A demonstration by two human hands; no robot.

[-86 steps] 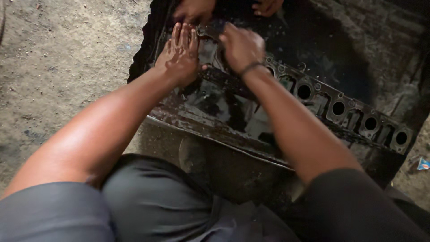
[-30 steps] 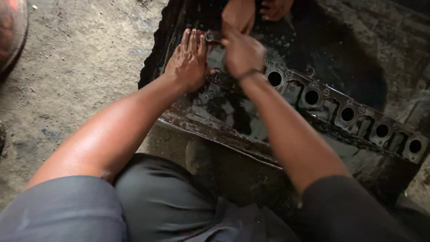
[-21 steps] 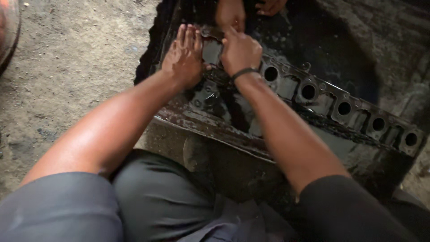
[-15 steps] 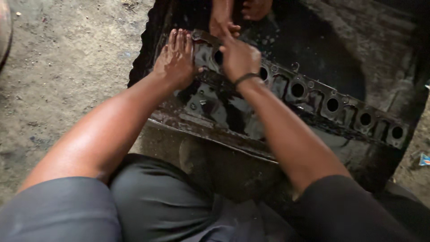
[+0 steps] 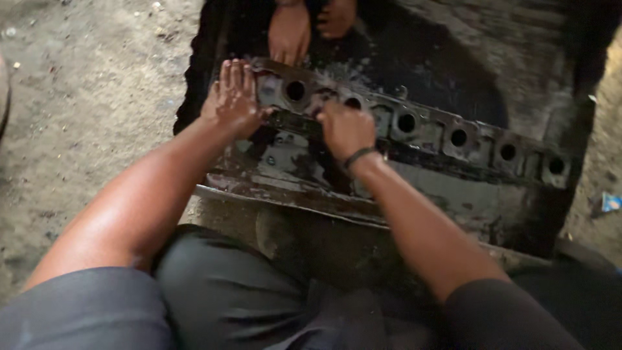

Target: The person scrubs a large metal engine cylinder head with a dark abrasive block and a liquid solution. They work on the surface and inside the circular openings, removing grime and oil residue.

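Note:
A long, oily black engine part [image 5: 453, 194] with a row of round ports lies across the middle of the view on a dark sheet [image 5: 492, 52]. My left hand [image 5: 233, 97] lies flat with fingers together on the part's left end. My right hand [image 5: 345, 128] presses on the ported strip beside the second hole, fingers curled down; whether it holds anything is hidden. A dark band circles my right wrist. Another person's two hands [image 5: 290, 32] rest at the far side of the part's left end.
Bare dirt ground [image 5: 91, 104] spreads to the left. My dark-trousered knees [image 5: 220, 291] fill the bottom. A small blue scrap [image 5: 611, 202] lies at the right edge on the dirt.
My right hand has slid back along the ported strip toward me, uncovering the first hole. The other person's hands have drawn away from the part's end. The view shifted left and down.

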